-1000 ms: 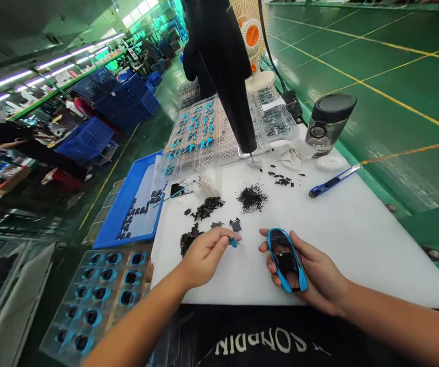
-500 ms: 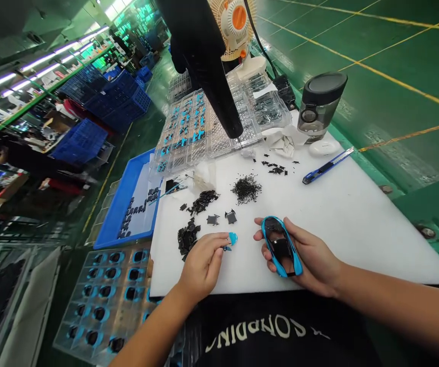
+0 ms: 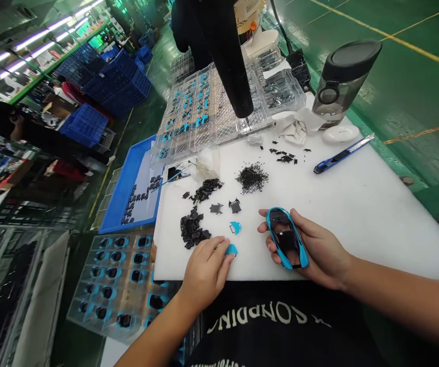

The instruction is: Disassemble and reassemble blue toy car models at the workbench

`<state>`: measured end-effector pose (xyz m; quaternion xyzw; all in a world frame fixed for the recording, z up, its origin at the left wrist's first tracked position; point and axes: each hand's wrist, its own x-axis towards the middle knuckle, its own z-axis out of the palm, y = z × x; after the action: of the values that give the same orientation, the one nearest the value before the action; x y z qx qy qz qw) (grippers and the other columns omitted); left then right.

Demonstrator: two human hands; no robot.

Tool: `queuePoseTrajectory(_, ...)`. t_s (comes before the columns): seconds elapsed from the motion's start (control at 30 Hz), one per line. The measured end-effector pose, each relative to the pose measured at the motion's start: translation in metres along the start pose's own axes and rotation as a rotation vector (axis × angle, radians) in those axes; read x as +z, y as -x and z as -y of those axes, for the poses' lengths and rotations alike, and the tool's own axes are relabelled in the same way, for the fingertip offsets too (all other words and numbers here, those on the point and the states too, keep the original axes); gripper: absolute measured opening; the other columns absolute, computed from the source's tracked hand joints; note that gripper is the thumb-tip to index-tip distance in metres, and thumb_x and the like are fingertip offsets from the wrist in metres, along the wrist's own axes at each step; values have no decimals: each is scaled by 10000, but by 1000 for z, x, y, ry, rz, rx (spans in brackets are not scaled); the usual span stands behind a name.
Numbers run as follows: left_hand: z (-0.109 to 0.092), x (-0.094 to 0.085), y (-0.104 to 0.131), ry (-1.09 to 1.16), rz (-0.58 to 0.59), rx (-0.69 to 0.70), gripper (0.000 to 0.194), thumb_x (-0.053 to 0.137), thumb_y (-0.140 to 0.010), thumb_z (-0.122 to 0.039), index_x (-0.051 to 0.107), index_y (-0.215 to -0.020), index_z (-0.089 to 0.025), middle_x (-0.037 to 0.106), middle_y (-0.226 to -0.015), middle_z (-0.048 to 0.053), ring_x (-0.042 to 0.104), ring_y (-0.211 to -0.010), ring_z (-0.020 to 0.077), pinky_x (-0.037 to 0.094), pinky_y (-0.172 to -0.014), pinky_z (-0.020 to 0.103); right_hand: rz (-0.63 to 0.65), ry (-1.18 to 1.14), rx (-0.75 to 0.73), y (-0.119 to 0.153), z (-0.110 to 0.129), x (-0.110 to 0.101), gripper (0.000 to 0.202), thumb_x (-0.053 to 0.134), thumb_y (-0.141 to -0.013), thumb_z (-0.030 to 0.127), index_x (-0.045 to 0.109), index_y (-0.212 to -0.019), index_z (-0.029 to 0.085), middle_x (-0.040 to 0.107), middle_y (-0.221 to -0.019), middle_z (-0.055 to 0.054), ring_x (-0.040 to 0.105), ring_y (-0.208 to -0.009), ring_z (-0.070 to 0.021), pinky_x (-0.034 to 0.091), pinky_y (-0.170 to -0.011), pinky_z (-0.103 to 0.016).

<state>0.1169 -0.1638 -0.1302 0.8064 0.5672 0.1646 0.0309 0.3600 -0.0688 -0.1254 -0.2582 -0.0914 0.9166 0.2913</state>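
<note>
My right hand (image 3: pixel 319 250) is wrapped round a blue toy car body shell (image 3: pixel 300 250) with a black and clear top, held just above the white work surface. To its left, my left hand (image 3: pixel 206 267) rests low near the front edge, thumb and fingers closed about a small blue curved part (image 3: pixel 231 250). Just beyond those fingertips, a second blue part (image 3: pixel 236 227) lies on the surface. Two dark flat clips (image 3: pixel 235 206) sit past it, and a heap of black pieces (image 3: pixel 192 228) is by the left fingers.
A black screwdriver (image 3: pixel 238 86) hangs overhead, tip down, above a pile of tiny screws (image 3: pixel 252 178). A blue utility knife (image 3: pixel 344 154) with its blade out lies right, near a tinted container (image 3: pixel 345 84). Clear trays (image 3: pixel 204 142) stand behind; a blue tray (image 3: pixel 107 216) is left.
My left hand has drawn back slightly towards me. One blue part that was at its fingertips now lies free on the surface. My right hand still holds the car shell; the view has shifted.
</note>
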Motion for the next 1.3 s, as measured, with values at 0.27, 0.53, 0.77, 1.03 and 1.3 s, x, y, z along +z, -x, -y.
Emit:
queuePoseTrajectory(0.27,-4,-8,-9,161,128,-83,160,573,-897,-219,660,-1031,-230,659,-966,87,620,-882,231,549,-756,380,50,27,-11,0,-3,-4,409,363,-1003,426,552,-1277,188,643,-1065,-102,605,-706,-185,521,-593,-317)
queuePoseTrajectory(0.53,-7,-37,-50,554,190,-232,177,543,-927,-263,718,-947,-258,684,-927,59,652,-872,199,549,-743,320,69,87,-4,0,-6,-5,434,352,-1009,457,545,-1284,181,635,-1062,-97,606,-716,-178,522,-602,-307)
queuePoseTrajectory(0.77,-28,-35,-116,691,201,-270,145,646,-868,-322,724,-949,-231,702,-767,12,642,-714,149,509,-635,255,62,209,67,-1,-8,-9,543,325,-984,572,628,-1122,143,659,-880,-93,639,-662,-187,497,-621,-296)
queuePoseTrajectory(1.03,-35,-29,-134,592,328,-113,126,623,-874,-227,715,-959,-229,708,-743,-16,651,-702,116,504,-696,220,17,253,112,0,-5,-8,610,263,-977,603,623,-1120,133,671,-753,-85,655,-575,-181,452,-576,-250)
queuePoseTrajectory(1.3,-31,-27,-135,569,327,-79,102,625,-872,-204,709,-919,-239,711,-782,-23,644,-718,107,482,-677,202,23,235,129,-1,-5,-8,598,248,-990,578,631,-1098,131,679,-759,-85,647,-549,-160,446,-564,-236)
